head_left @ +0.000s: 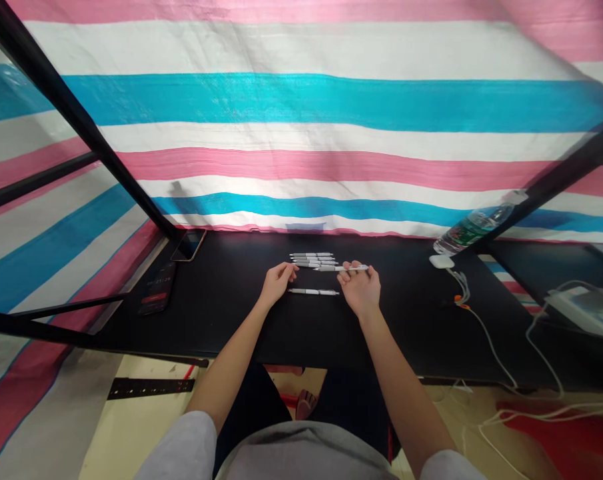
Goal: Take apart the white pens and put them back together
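Evidently the right grip [360, 287] curls round a slim white pen [327, 269]; left grip [278, 279] unclear.

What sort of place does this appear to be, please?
Probably a makeshift work booth: striped sheeting hangs behind a black desk, with dark bars at the sides.

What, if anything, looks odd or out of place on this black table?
Nothing looks spilled or damaged. One lone pen lies apart from the close-set pens, breaking the grouping. The bottle seems to lean, though the wide view may be bending it.
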Demonstrator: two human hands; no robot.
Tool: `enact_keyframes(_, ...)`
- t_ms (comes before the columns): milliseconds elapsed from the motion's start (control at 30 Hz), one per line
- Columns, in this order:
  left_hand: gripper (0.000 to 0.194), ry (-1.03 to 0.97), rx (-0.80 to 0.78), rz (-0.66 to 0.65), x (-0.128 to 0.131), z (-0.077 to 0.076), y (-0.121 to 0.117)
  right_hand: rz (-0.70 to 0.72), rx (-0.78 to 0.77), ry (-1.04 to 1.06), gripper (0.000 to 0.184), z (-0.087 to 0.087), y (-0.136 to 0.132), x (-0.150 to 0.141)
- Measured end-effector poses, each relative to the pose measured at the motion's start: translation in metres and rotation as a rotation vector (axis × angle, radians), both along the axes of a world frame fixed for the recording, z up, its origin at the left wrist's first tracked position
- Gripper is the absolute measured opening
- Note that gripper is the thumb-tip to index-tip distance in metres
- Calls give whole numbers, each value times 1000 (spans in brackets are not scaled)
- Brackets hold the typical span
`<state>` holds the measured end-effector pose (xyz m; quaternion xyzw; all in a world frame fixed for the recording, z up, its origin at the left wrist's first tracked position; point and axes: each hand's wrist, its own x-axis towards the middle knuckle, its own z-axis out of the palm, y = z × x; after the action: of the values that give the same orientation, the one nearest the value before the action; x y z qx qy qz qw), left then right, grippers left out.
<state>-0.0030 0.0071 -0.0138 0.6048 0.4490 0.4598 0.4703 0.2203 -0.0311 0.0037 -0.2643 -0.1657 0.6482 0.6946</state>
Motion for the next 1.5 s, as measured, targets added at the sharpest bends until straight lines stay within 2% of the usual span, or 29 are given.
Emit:
enact_keyframes(200,39,8,4,4,0,2,-1,-16,22,-145,32,1,0,0)
enact_keyframes(467,37,3,-8,-4,1,4,-3,10,18,-71,32,1,0,0)
enact_keyframes(600,37,25,-6,7,2,8,-6,25,16,-111,37,-1,1,-2)
enact_keyframes(667,35,30,17,-18,3,10,-8,54,-2,-140,37,-1,1,-3)
enact_keyframes(833,38,19,84,-182,6,12,-12,208,3,-158,35,-1,0,-6)
enact_keyframes(933,32,67,112,-143,5,10,-10,241,9,-211,31,-7,2,-4)
enact_keyframes(1033,30,125,152,-26,2,8,-8,97,-16,-359,22,-18,6,-4)
enact_keyframes(1100,28,174,185,24,0,7,-7,-29,2,-576,18,-25,7,-6)
enact_keyframes(1200,23,281,251,17,-3,7,-5,-150,66,-940,12,-29,4,-13)
enact_keyframes(1333,21,419,304,-25,-7,8,-4,-194,235,-1248,9,-25,-2,-18)
enact_keyframes(1500,19,512,316,-56,-9,7,-3,-167,270,-1329,7,-25,-2,-17)
